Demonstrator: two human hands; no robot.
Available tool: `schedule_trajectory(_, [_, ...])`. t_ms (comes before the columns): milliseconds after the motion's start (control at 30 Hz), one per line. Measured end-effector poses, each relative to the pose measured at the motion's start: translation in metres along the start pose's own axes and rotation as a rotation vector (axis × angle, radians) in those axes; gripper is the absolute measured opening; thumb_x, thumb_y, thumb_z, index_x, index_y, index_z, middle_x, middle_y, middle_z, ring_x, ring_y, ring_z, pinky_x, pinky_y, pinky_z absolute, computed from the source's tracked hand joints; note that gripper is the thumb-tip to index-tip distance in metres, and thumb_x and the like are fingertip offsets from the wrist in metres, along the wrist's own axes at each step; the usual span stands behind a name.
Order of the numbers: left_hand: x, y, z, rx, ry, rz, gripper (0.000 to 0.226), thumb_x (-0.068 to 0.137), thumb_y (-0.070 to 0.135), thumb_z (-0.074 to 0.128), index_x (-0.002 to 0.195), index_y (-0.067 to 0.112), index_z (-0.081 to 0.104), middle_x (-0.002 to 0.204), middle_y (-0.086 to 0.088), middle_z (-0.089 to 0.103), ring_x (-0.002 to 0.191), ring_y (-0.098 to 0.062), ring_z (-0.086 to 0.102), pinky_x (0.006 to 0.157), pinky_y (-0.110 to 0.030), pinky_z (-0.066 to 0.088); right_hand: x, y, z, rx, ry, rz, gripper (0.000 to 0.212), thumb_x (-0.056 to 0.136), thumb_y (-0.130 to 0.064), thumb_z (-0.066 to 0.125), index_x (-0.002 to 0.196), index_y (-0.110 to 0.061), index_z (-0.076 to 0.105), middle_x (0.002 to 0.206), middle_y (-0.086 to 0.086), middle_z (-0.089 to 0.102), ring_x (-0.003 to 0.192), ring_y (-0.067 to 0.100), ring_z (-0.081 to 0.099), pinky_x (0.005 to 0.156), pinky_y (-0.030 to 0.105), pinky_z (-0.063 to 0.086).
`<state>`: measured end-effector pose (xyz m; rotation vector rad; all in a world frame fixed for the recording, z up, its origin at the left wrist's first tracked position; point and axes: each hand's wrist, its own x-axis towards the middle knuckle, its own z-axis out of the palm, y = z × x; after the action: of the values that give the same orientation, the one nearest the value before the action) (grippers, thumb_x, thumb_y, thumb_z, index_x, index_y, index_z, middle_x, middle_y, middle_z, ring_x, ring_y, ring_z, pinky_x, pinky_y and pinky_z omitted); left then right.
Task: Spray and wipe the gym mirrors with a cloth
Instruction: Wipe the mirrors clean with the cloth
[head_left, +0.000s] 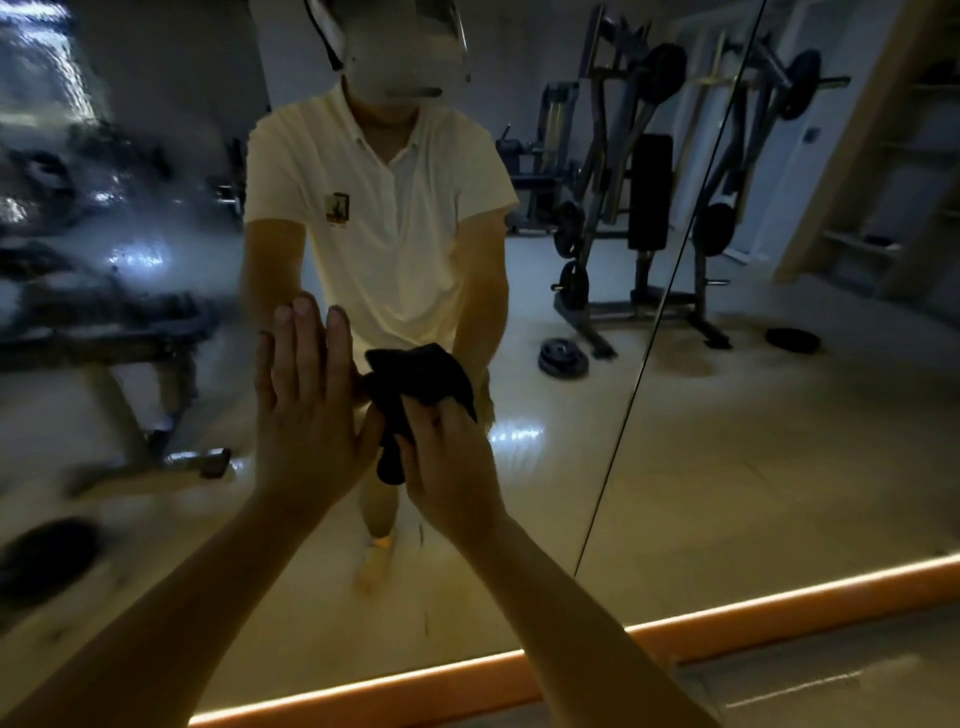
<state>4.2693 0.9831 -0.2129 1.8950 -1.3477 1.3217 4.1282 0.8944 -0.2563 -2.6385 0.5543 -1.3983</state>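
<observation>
Black cloth (415, 384) sat bunched in the right hand (447, 467) - fingers curled over its lower half, gripping it. The upper bulk of the cloth spread out above the knuckles and against the mirror (727, 441). A narrow tail of it hung down between the two hands, just beside the left thumb; couldn't tell whether it touched.

Left hand (306, 410) was open - fingers (304, 343) straight, close together, pointing up, palm toward the glass. It looked flat on the mirror, with reflected fingertips showing just behind it. It held nothing.

Both forearms were bare, reaching forward and up from the lower corners and converging at mid-frame. Hands were side by side, left slightly higher.

The mirror's left portion carried a wet, streaky patch (78, 182) that smeared the reflection there. A thin dark seam (639, 364) ran down the glass to the right of the hands. An orange lit strip (675, 631) ran along the mirror's base. Reflected in the glass were the person's pale polo shirt (379, 208), a plate-loaded weight machine (623, 208) and a loose weight plate (562, 357) on the floor.
</observation>
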Motion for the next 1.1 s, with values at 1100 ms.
schedule_trajectory(1100, [0.000, 0.012, -0.009, -0.067, -0.021, -0.070, 0.085, 0.105, 0.044, 0.057, 0.163, -0.005, 0.018, 0.169, -0.032, 0.012, 0.159, -0.046, 0.011, 0.130, -0.056, 0.009, -0.088, 0.085, -0.046, -0.103, 0.081, 0.698, 0.089, 0.097, -0.017, 0.064, 0.163, -0.006, 0.005, 0.144, 0.028, 0.039, 0.093, 0.040, 0.067, 0.071, 0.041, 0.060])
